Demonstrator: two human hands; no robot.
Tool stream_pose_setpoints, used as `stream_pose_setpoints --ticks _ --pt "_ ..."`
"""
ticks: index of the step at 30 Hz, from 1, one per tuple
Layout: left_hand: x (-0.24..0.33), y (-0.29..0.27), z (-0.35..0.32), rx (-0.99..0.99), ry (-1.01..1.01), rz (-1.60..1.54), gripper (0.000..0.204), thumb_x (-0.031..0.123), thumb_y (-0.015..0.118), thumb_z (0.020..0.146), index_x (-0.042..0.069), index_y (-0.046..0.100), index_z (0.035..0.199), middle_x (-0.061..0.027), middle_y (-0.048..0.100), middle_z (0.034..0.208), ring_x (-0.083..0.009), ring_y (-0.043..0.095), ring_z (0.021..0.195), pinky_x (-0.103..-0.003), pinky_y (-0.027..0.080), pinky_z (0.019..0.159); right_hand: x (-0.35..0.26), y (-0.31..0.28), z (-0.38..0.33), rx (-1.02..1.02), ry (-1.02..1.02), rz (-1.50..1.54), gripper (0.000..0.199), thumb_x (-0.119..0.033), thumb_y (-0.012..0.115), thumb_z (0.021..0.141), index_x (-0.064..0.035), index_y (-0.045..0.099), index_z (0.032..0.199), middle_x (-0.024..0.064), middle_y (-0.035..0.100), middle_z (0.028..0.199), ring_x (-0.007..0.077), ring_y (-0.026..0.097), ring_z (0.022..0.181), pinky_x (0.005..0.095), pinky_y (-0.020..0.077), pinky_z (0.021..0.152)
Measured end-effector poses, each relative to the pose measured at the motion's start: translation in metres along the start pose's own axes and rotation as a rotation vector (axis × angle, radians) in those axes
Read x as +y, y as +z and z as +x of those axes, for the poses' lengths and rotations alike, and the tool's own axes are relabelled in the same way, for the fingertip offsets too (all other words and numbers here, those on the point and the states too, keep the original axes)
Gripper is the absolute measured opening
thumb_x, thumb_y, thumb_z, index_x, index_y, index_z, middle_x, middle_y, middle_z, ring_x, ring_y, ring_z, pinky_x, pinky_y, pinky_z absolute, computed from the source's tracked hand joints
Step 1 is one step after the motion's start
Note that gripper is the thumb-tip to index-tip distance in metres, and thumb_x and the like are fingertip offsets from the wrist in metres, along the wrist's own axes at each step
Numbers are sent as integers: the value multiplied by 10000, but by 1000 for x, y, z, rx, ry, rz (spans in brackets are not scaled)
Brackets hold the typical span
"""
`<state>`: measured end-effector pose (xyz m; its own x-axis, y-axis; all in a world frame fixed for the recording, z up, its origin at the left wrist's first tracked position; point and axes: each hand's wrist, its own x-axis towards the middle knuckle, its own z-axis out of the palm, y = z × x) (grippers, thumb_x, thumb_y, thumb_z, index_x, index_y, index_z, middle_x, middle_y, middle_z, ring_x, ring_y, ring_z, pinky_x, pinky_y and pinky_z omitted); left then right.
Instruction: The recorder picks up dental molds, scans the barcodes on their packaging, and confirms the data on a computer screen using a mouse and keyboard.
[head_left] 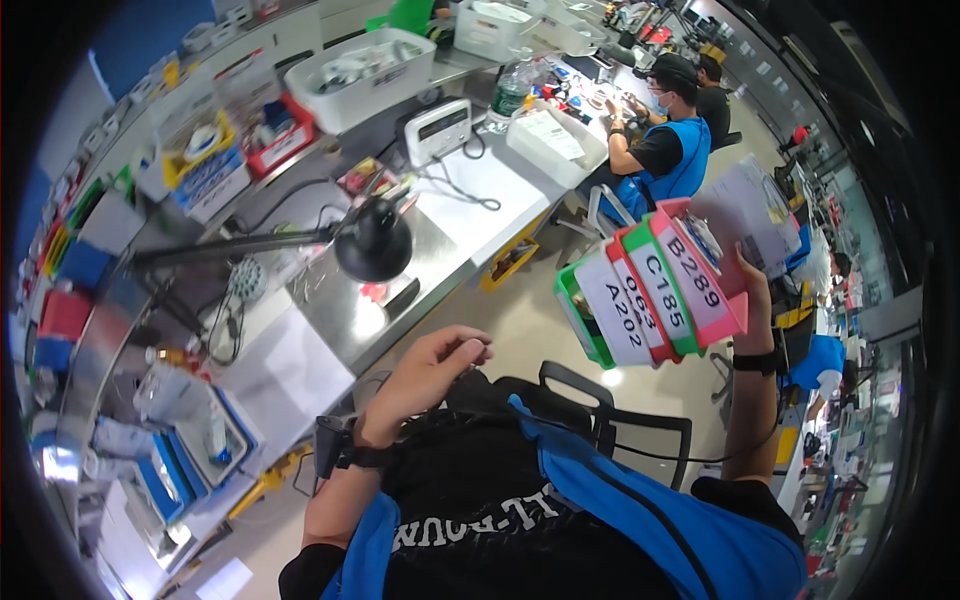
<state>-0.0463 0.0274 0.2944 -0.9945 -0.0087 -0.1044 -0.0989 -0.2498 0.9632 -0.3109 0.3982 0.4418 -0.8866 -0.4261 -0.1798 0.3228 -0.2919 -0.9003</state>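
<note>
My right hand [754, 300] grips a stack of small nested plastic parts bins [650, 290] at the right, held up over the floor. The bins are green, red and pink, with white labels on some of their fronts; the stack is tilted. Small parts show inside the pink bin [708, 300] and the green end bin [598, 345]. In front of my chest, my left hand [432, 368] is loosely closed, with thumb and fingers together and nothing visible in them. It is apart from the bins. Both wrists wear dark bands.
A metal workbench [420, 310] runs along the left, bearing a black lamp [375, 240], a white boxed device [440, 132] and white tubs [365, 85]. A black chair [640, 420] stands close by me. Farther off, a co-worker in a blue vest [680, 160] sits at the bench.
</note>
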Motion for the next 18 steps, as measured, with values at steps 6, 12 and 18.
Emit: stream_pose_setpoints --ticks 6,12,18 --pt "0 16 160 -151 -49 -20 333 247 557 1046 -23 638 1222 -83 711 1056 -137 657 1018 -279 501 926 -26 -50 45 267 -128 -58 461 -329 572 1028 21 514 1323 143 643 1209 266 683 1030 410 585 870" --pt "-16 47 300 -366 -220 -33 357 302 515 1069 28 613 1275 -88 689 1161 -156 660 1085 -294 539 891 -45 -79 81 424 -226 81 465 -299 585 1023 3 496 1366 164 622 1282 294 650 1139 456 537 993" --pt "-34 120 419 -456 -316 -147 749 503 609 986 85 296 1523 -175 570 1326 -219 583 1184 -406 479 986 -59 -95 106 604 -248 75 424 -318 608 1011 29 569 1250 167 669 1185 286 682 1060 421 569 920"
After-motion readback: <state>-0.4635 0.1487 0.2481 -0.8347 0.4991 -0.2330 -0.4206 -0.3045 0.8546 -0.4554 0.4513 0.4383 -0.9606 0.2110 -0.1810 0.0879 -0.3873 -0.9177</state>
